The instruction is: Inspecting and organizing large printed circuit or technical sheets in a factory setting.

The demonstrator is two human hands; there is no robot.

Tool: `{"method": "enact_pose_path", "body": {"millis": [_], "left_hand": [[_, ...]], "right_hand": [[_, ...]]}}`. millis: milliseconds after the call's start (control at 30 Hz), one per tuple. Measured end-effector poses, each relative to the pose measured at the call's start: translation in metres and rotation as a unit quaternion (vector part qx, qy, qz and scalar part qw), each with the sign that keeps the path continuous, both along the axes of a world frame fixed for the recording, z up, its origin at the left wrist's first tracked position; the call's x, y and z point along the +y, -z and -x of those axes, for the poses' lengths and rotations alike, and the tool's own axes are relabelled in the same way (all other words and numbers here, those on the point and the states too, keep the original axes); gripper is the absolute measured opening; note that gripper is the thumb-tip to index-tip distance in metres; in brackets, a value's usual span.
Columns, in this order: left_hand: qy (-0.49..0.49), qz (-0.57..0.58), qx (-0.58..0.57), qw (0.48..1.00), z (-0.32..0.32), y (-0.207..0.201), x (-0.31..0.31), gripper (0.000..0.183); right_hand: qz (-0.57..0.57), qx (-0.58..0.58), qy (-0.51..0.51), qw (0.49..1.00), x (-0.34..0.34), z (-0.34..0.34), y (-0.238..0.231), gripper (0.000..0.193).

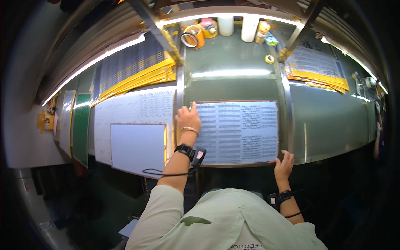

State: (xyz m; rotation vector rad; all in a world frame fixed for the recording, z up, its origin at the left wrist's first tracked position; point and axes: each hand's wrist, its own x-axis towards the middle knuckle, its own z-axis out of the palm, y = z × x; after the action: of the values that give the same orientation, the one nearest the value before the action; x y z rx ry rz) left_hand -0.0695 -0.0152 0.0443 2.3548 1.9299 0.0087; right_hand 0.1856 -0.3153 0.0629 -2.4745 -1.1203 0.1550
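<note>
While handling a flat, rectangular, pale-blue panel with rows of fine dark marks and a thin brown rim (229,133), seems to be at the step of setting or squaring it on the glossy dark green bench top (233,89). Lies marked side up at the centre of the frame, beside a narrow silver metal rail (180,89), with the lower edge near the bench front.

With the bare left hand (188,119), left of centre, reaches over the panel's upper left corner with index finger stretched; cannot tell whether pinching the rim or merely resting there. With the bare right hand (284,164), right of and below centre, comes to the lower right corner with thumb at the rim and fingers loosely spread, clenched on nothing visible.

Judging by 2 hands at diagonal corners, could be either alignment or preparation for a lift. In both cases, calls for even contact at the 2 corners, preferably on the rim rather than the marked face. If sliding leftward, would need care near a plain bluish-white rectangular sheet (137,143) at lower left and the thin black cable (154,171) looping over its lower edge.
</note>
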Motion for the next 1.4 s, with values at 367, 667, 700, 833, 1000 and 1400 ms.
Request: {"method": "enact_pose_path", "body": {"millis": [367,667,700,833,1000,1400], "left_hand": [[0.079,-0.170,-0.052,0.981,0.009,0.019,-0.008,0.038],[0.075,-0.117,-0.039,0.990,0.003,0.020,-0.013,0.047],[0.068,-0.112,-0.044,0.990,-0.001,0.020,-0.017,0.052],[0.069,-0.094,-0.026,0.993,-0.003,0.017,-0.018,0.062],[0.066,-0.093,-0.035,0.993,-0.009,0.014,-0.019,0.064],[0.002,-0.113,-0.023,0.993,0.026,0.034,-0.059,0.068]], "right_hand": [[0.013,-0.191,-0.213,0.958,0.151,-0.072,0.008,0.050],[0.072,-0.179,-0.232,0.953,0.160,-0.077,0.008,0.048],[0.072,-0.179,-0.232,0.953,0.161,-0.079,0.007,0.048],[0.063,-0.176,-0.254,0.949,0.160,-0.083,0.005,0.048],[0.057,-0.148,-0.263,0.952,0.150,-0.083,-0.007,0.050],[0.127,-0.048,-0.294,0.946,-0.026,-0.003,-0.025,0.065]]}}
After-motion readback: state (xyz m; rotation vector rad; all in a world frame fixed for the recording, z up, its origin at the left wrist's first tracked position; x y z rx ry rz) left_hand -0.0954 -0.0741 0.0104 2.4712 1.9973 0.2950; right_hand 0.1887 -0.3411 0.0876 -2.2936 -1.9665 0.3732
